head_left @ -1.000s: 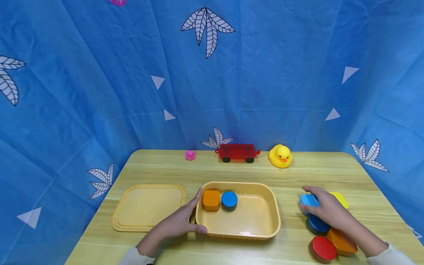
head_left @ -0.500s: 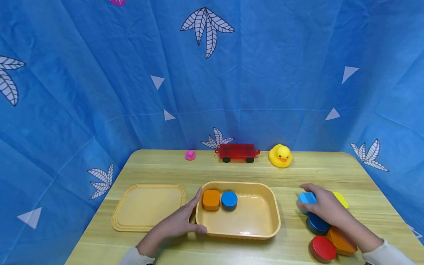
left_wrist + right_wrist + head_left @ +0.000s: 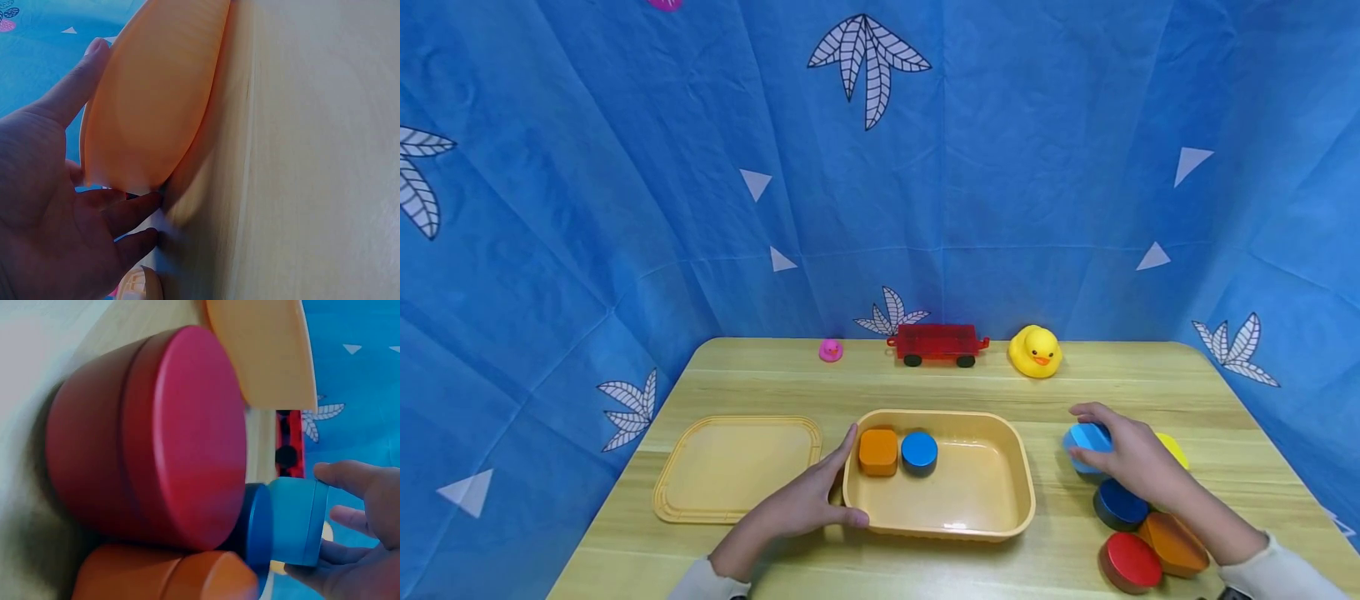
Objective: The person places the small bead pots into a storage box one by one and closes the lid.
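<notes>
Two hands are positioned at a wood-grain table [image 3: 760,387]. The right hand [image 3: 1135,457] pinches a light-blue block [image 3: 1086,437] between thumb and fingers, inboard of the table's right edge; whether the block clears the surface cannot be determined. Near it are a dark-blue cylinder [image 3: 1120,506], a large orange block [image 3: 1174,548], a red cylinder [image 3: 1133,562] and a partly hidden yellow block [image 3: 1173,450]. The left hand [image 3: 808,502], thumb and index finger spread, touches the left end of a beige box [image 3: 985,492] containing a small orange block [image 3: 878,452] and a blue cylinder [image 3: 919,452]. A red wagon [image 3: 936,342] stands along the rear edge.
</notes>
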### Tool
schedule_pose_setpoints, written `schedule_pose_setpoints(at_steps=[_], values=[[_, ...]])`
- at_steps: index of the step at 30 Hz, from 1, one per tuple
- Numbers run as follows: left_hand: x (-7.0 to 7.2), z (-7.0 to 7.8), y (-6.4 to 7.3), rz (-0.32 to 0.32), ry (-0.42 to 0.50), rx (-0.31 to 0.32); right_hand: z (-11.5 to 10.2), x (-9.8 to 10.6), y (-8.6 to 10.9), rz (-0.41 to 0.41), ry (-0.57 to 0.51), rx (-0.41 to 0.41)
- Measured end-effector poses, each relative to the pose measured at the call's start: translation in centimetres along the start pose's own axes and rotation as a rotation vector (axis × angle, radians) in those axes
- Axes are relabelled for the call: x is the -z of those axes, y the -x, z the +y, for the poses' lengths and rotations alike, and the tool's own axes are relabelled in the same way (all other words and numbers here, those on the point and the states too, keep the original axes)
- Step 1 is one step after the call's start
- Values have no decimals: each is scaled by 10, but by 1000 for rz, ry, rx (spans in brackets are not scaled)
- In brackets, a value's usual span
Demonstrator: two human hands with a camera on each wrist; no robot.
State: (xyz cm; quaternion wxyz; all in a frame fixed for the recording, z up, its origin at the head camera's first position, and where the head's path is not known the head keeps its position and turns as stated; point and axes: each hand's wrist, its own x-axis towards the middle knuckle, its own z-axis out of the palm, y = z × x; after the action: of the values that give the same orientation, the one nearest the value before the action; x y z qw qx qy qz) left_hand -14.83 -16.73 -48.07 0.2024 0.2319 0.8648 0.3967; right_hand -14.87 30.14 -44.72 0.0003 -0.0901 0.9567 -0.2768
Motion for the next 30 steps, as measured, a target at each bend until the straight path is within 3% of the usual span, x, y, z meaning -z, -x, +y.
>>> schedule_pose_setpoints(at_steps=[16, 30], values=[[0, -1, -1, -1, 6, -3, -38, 7, -1, 8, -82, 101], [0, 0, 0, -3, 7, 3, -69, 4, -9, 18, -130, 116]])
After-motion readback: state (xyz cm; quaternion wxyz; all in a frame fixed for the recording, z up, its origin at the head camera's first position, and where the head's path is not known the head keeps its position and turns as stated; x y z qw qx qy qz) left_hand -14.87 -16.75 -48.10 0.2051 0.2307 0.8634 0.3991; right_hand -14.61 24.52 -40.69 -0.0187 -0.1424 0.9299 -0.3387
